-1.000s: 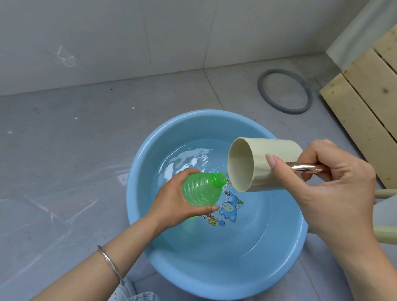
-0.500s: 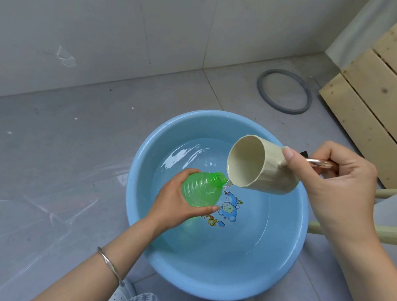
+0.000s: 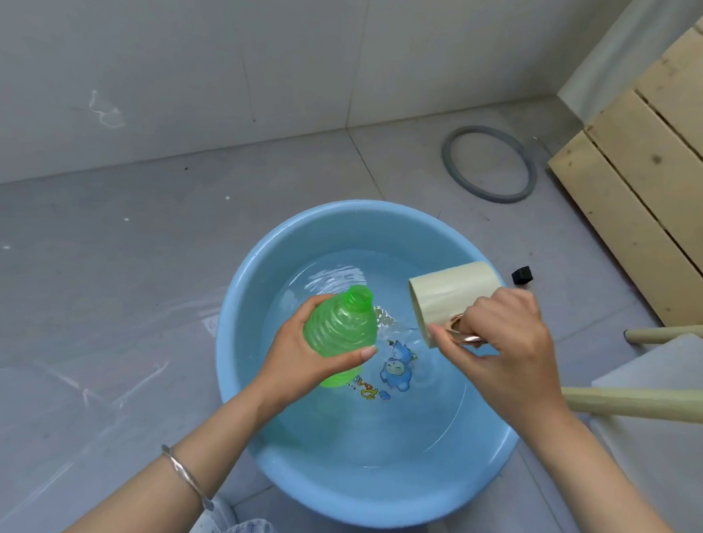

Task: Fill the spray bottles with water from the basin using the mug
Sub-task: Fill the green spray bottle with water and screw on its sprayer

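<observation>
- The left hand curls its fingers round the green spray bottle, holding it over the basin with the open neck pointing up and away.
- The right hand pinches the mug by its handle, just right of the bottle and tipped sideways.
- Likely best: scoop deep, bring the mug's lip close to the narrow neck, and pour a thin stream.

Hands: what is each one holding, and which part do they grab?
The left hand grips the green bottle round its ribbed body; the right hand holds the mug by its shiny handle.
</observation>
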`<state>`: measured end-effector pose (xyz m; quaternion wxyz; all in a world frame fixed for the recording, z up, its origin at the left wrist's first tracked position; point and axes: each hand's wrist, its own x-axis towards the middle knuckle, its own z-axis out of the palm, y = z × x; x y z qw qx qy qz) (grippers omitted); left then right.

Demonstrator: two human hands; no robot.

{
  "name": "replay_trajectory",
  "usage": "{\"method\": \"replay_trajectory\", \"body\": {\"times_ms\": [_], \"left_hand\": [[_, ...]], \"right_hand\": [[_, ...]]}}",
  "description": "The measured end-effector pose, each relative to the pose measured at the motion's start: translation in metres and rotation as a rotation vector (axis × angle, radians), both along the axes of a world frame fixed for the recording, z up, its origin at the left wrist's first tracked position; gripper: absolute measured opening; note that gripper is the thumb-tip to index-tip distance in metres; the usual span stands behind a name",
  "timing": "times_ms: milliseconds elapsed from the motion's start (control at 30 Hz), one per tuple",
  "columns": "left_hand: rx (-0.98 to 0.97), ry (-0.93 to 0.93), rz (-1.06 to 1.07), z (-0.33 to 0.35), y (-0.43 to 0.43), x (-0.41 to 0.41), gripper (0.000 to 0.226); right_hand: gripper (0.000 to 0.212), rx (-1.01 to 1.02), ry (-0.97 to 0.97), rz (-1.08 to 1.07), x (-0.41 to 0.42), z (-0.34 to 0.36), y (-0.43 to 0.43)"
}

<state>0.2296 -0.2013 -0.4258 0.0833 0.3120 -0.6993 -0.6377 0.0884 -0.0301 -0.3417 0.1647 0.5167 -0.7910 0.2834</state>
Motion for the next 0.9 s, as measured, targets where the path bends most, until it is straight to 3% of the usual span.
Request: {"method": "replay_trajectory", "body": {"times_ms": [233, 333, 400, 533, 600, 767, 900], "left_hand": [[0.059, 0.038, 0.049, 0.023, 0.003, -0.006, 0.077], [0.088, 0.071, 0.05, 0.051, 0.004, -0.01, 0.076], [0.096, 0.093, 0.053, 0.071, 0.004, -0.014, 0.074], [0.074, 0.145, 0.035, 0.127, 0.007, -0.015, 0.067], [0.038, 0.182, 0.029, 0.163, 0.01, -0.014, 0.056], [-0.027, 0.266, 0.026, 0.235, 0.022, -0.013, 0.052], [-0.064, 0.319, 0.019, 0.283, 0.041, -0.017, 0.046]], "right_hand": [[0.034, 0.076, 0.306, 0.137, -0.003, -0.001, 0.01], [0.034, 0.07, 0.286, 0.117, -0.002, 0.008, 0.015], [0.036, 0.027, 0.118, 0.024, 0.002, 0.017, 0.016], [0.05, -0.281, -0.649, -0.338, 0.015, 0.059, 0.026], [0.05, -0.473, -0.932, -0.393, 0.02, 0.081, 0.036], [0.046, -0.757, -1.095, -0.387, 0.038, 0.15, 0.053], [0.044, -0.926, -1.046, -0.432, 0.038, 0.2, 0.08]]}}
